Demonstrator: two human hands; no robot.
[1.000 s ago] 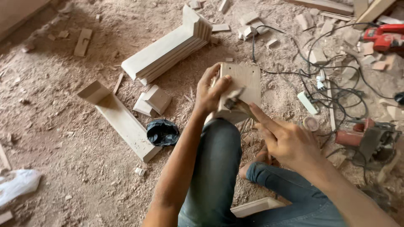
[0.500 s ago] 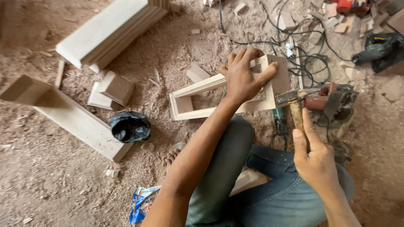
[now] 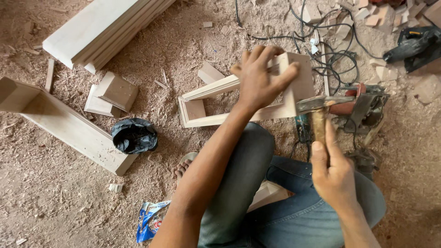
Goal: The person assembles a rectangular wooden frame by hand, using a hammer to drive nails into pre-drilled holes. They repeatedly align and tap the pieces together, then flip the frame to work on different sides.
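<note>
Wooden frame (image 3: 216, 108), long and open like a box with no top, lies on the sawdust floor (image 3: 50, 202) just past the person's knee. The left hand (image 3: 259, 80) presses down flat on its far end, fingers spread over the top edge. The right hand (image 3: 333, 172) is wrapped tight around the handle of a hammer (image 3: 319, 112), whose metal head touches the frame's right end. A red power tool (image 3: 360, 105) sits just beside that end, maybe a saw, with black cables (image 3: 330, 57) behind it, so that side is crowded. To the left are a black bag (image 3: 134, 135), a long wood channel (image 3: 64, 124) and stacked boards (image 3: 98, 30), with bare sawdust between them.
</note>
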